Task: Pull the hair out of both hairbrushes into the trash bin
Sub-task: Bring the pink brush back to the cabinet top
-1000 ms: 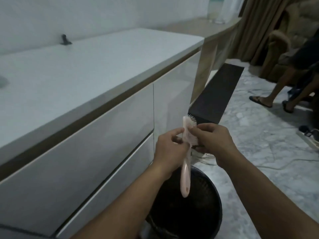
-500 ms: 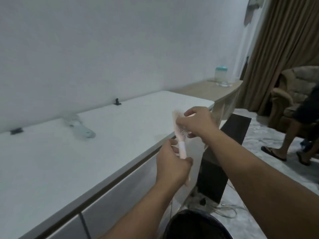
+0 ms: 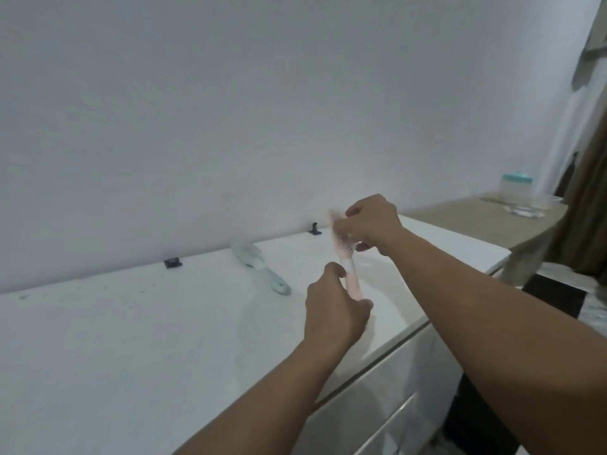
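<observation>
at the far left of the white cabinet top [image 3: 131, 339], a small dark clip [image 3: 172, 263] sits against the wall [image 3: 230, 110]. to its right a pale green hairbrush [image 3: 261, 268] lies flat on the top, head toward the wall and handle toward the person, well apart from both hands. a second small dark bracket [image 3: 315, 228] stands at the wall just beyond it.

next comes the left hand [image 3: 335, 310], its fingers curled round the handle of the pink hairbrush [image 3: 349, 257], which is held upright above the cabinet top, near its right edge. the right hand [image 3: 371, 223] is at the brush head, fingers bent and pinching at the bristles; whether any hair is between them is too blurred to tell. the right hand covers much of the head, and the right forearm crosses in front of the cabinet's right edge.

further right a low wooden table [image 3: 486, 215] carries a clear jar with a teal lid [image 3: 516, 188], and a brown curtain [image 3: 591, 208] hangs at the edge.

compared with half a second ago, the view has tilted upward: the trash bin at the bottom has dropped out of sight, as have the armchair and the other person's legs, and the green brush is now sharp rather than smeared. both hands keep the same hold.

the cabinet top carries faint dark specks on its left part; drawer fronts [image 3: 387, 389] show below its edge.
</observation>
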The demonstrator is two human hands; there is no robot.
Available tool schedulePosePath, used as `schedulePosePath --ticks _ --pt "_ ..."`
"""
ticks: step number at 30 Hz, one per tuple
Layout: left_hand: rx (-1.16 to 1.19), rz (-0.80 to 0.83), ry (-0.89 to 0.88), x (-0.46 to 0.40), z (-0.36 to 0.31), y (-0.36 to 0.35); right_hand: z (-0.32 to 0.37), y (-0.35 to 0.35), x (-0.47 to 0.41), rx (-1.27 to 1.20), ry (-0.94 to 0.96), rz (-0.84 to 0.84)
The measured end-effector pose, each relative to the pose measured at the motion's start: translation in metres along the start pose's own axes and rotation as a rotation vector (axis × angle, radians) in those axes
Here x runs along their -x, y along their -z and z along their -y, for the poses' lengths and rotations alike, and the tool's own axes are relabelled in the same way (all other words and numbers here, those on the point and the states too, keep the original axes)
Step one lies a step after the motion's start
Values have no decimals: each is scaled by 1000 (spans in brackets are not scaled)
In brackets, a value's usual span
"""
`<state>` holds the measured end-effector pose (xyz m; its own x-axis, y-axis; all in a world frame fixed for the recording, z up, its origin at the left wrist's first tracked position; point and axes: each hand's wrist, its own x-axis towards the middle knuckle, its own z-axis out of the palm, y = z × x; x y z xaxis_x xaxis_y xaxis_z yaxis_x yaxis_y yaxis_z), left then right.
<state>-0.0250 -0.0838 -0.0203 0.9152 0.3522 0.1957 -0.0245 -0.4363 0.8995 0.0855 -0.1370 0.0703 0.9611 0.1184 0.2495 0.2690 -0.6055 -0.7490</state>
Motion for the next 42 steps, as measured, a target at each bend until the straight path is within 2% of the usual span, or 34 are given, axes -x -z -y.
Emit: schedulePosePath --ticks 3,10,16,20,28,34,42 --pt "-40 -25 -21 -19 10 5 9 -20 -20 24 17 27" --pt "-340 -75 -145 -58 39 1 14 -67 -69 32 84 83" --pt "-579 -152 -261 -85 64 -29 12 -100 -97 157 137 137" --pt "-666 -132 -328 -91 66 -38 7 -119 -114 245 156 182" --pt "-697 157 -220 -95 62 -33 -8 -149 -140 325 190 290" --pt "-782 197 -186 -97 64 -35 -17 -146 -142 318 229 359" --pt "-808 160 -131 -93 60 -35 -33 -112 -135 225 166 437"
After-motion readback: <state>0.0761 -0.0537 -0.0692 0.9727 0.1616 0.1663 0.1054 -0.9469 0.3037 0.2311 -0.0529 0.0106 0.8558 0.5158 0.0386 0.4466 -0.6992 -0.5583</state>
